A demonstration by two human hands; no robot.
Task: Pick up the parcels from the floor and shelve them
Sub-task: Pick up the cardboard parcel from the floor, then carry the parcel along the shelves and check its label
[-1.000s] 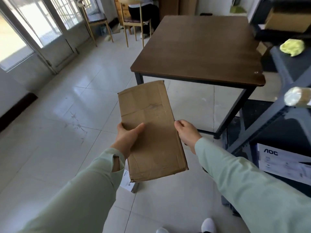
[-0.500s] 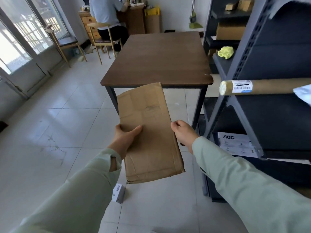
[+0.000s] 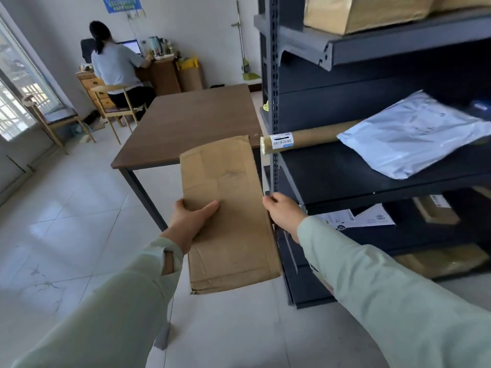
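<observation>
Since the earlier frame my view has swung right and up: the rack (image 3: 275, 107) now fills the right side, and the parcel (image 3: 225, 216) has come with me toward it. I hold the parcel flat and lengthwise out in front, just left of the rack's upright. My left hand (image 3: 190, 221) clamps its left edge, thumb laid across the top. My right hand (image 3: 283, 212) pinches the right edge, though its fingertips are tucked out of sight. I judge the two-handed hold keeps the long, creased carton level so it can slide end-first onto a shelf.

The middle shelf (image 3: 332, 176) seems the likely spot. A tube (image 3: 305, 139) pokes out past its front corner and a grey mailer (image 3: 411, 136) lies across its right part, leaving bare board between and in front.

Much is cut off. The upper shelf's cartons (image 3: 372, 11) run out of frame, the lower tiers are dark and cluttered, and I cannot read any labels. A small object (image 3: 162, 337) on the floor between my sleeves is too blurred to name. The parcel's underside and my fingers beneath it stay hidden.
</observation>
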